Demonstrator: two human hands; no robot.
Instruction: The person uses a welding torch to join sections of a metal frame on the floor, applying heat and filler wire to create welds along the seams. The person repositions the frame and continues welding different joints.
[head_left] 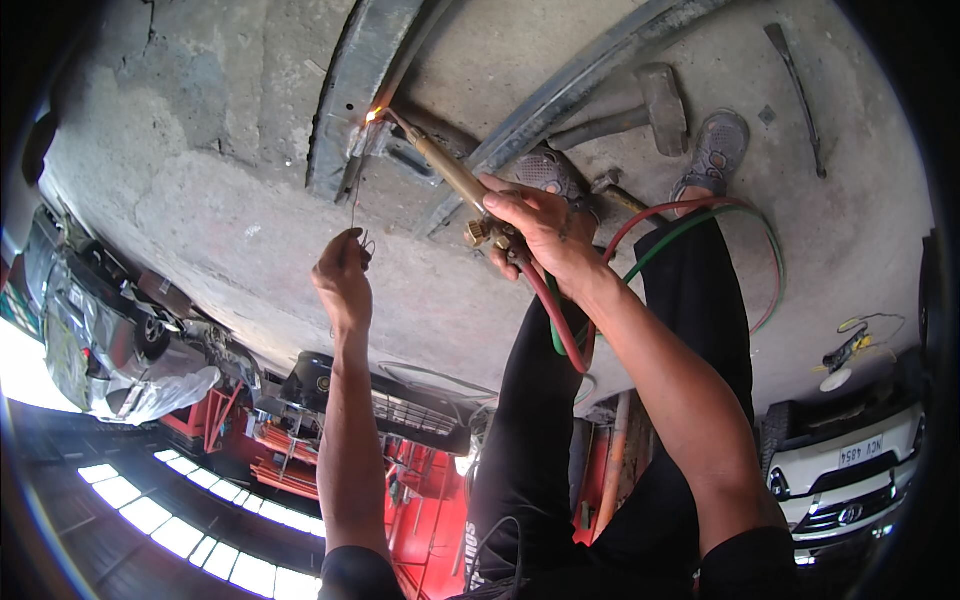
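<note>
My right hand (545,225) is wrapped round the body of a brass gas welding torch (450,172), near its valve knobs. The torch's thin tip points up and left, at a bright orange glowing spot (373,115) on the edge of a grey metal channel (352,85). In my left hand (343,280), the fingers pinch a thin filler wire (355,205), whose far end runs up toward the glow. Part of the wire is coiled beside those fingers. A red hose (570,345) and a green hose (690,232) trail from the torch past my legs.
A second long metal rail (570,95) lies right of the torch. Beyond it are a sledgehammer (662,108) and a pry bar (797,95) on the concrete. My shoes stand near the hammer. A grinder-like tool (848,350) lies at right; vehicles (855,470) stand behind.
</note>
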